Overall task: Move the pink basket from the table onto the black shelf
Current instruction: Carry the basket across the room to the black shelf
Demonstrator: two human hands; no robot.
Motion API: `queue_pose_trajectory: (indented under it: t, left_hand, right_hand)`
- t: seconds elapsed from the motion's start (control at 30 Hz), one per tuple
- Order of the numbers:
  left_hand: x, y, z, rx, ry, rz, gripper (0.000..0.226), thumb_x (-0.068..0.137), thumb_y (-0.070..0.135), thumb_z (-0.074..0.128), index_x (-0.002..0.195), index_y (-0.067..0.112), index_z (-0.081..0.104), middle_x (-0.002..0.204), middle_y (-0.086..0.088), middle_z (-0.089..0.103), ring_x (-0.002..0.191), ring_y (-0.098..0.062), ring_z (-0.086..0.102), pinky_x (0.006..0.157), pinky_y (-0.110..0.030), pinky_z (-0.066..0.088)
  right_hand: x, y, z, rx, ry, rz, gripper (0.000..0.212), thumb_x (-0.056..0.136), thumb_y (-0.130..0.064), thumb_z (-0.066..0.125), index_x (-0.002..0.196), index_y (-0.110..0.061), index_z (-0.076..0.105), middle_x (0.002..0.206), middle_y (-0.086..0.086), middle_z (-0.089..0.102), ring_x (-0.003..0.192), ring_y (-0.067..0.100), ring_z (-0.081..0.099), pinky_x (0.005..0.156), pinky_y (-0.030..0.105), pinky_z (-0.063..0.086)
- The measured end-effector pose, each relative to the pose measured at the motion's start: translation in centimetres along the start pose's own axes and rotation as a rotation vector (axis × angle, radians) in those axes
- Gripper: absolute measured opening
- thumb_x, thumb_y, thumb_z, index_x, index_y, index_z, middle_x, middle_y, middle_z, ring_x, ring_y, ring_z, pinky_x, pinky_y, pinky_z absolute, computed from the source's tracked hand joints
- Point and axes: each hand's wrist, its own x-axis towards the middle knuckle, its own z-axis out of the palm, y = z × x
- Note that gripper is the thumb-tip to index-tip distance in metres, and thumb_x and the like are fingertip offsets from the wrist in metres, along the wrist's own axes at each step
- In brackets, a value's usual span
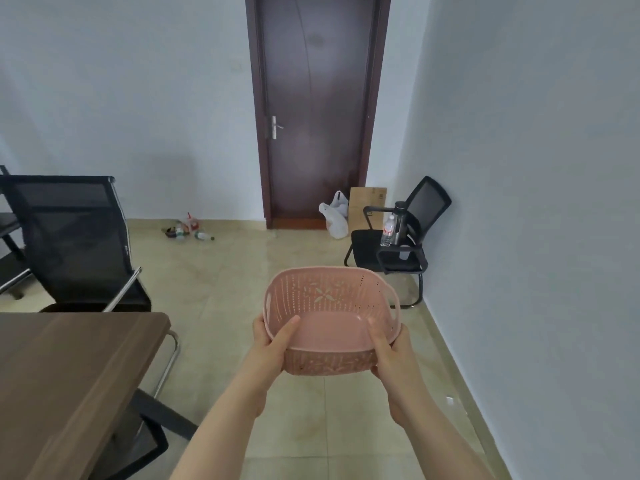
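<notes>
The pink basket [330, 318] is an empty perforated plastic tub with side handles, held in the air over the tiled floor, to the right of the table [65, 375]. My left hand [273, 341] grips its near left rim with the thumb inside. My right hand [389, 348] grips the near right rim the same way. The basket tilts slightly toward me. No black shelf shows in this view, apart from dark shelf-like boards [8, 244] cut off at the far left edge.
A black mesh office chair [76, 244] stands behind the brown wooden table at left. Another black chair [401, 244] with a water bottle [388, 230] and a dark flask sits by the right wall. A closed dark door [315, 109], white bags, cardboard and floor litter lie ahead.
</notes>
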Motion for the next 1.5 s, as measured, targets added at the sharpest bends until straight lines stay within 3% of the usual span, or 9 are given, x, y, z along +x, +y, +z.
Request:
queue_pose_trajectory:
  t: [0.2,0.4,0.57,0.83,0.93,1.1,1.27,1.5]
  left_hand:
    - [10.5,2.5,3.5,-0.024,0.072,-0.016,0.056,0.092,0.038,0.059,0.141,0.029,0.034,0.130,0.003,0.056,0.104,-0.014,0.059,0.073,-0.027,0.048]
    - [19.9,5.6,5.5,-0.062,0.167,0.009,0.045,0.091,0.041,0.060,0.131,0.035,0.040,0.128,0.006,0.059,0.111,-0.016,0.059,0.088,-0.034,0.046]
    - [26.8,7.5,5.3,-0.044,0.214,0.015,0.056,0.087,0.049,0.062,0.138,0.034,0.043,0.130,0.007,0.062,0.114,-0.017,0.060,0.098,-0.042,0.047]
    - [40.5,9.2,4.2,-0.104,0.236,0.005,0.056,0.088,0.043,0.063,0.139,0.033,0.042,0.127,0.008,0.063,0.108,-0.013,0.063,0.076,-0.029,0.050]
    - [46.3,10.5,3.3,-0.111,0.236,0.001,0.052,0.089,0.042,0.062,0.137,0.035,0.043,0.125,0.009,0.063,0.108,-0.012,0.062,0.080,-0.032,0.049]
    - [56.4,13.4,0.4,-0.095,0.263,-0.010,0.058,0.088,0.044,0.062,0.140,0.030,0.041,0.129,0.005,0.060,0.114,-0.017,0.060,0.092,-0.036,0.047]
    - [63.8,16.8,-1.7,-0.102,0.289,-0.017,0.057,0.090,0.044,0.060,0.141,0.031,0.038,0.130,0.004,0.058,0.111,-0.018,0.059,0.083,-0.032,0.047]
    - [74.1,19.2,-3.8,-0.148,0.378,-0.015,0.055,0.090,0.043,0.061,0.140,0.033,0.040,0.129,0.006,0.060,0.107,-0.014,0.060,0.081,-0.030,0.046]
  right_hand:
    - [12.3,-1.9,0.8,0.004,-0.061,-0.002,0.053,0.088,-0.054,0.062,0.131,-0.028,0.047,0.126,-0.010,0.063,0.115,0.013,0.060,0.098,0.039,0.049]
    - [23.4,-5.2,2.9,0.008,-0.163,-0.028,0.050,0.091,-0.048,0.060,0.132,-0.027,0.043,0.126,-0.009,0.060,0.118,0.016,0.059,0.105,0.046,0.048]
    - [30.7,-6.3,5.4,-0.031,-0.209,-0.038,0.069,0.079,-0.065,0.064,0.137,-0.031,0.049,0.131,-0.009,0.064,0.120,0.015,0.061,0.103,0.045,0.049]
    - [43.7,-6.6,11.0,-0.051,-0.208,-0.006,0.058,0.091,-0.051,0.058,0.138,-0.021,0.042,0.132,-0.002,0.058,0.123,0.023,0.057,0.105,0.047,0.047]
    - [49.1,-6.9,14.0,-0.046,-0.212,0.011,0.063,0.088,-0.054,0.060,0.140,-0.024,0.042,0.136,-0.004,0.057,0.125,0.021,0.056,0.108,0.050,0.045]
    - [58.1,-8.6,20.1,-0.049,-0.250,0.009,0.044,0.090,-0.050,0.060,0.127,-0.033,0.042,0.128,-0.005,0.059,0.120,0.019,0.057,0.106,0.050,0.047]
    - [65.2,-10.2,25.4,-0.050,-0.280,0.027,0.055,0.089,-0.054,0.059,0.134,-0.027,0.040,0.126,-0.006,0.057,0.119,0.019,0.056,0.106,0.049,0.048]
    - [76.6,-10.4,32.0,-0.088,-0.351,0.036,0.052,0.087,-0.056,0.059,0.127,-0.026,0.044,0.117,-0.010,0.062,0.111,0.015,0.060,0.102,0.048,0.050]
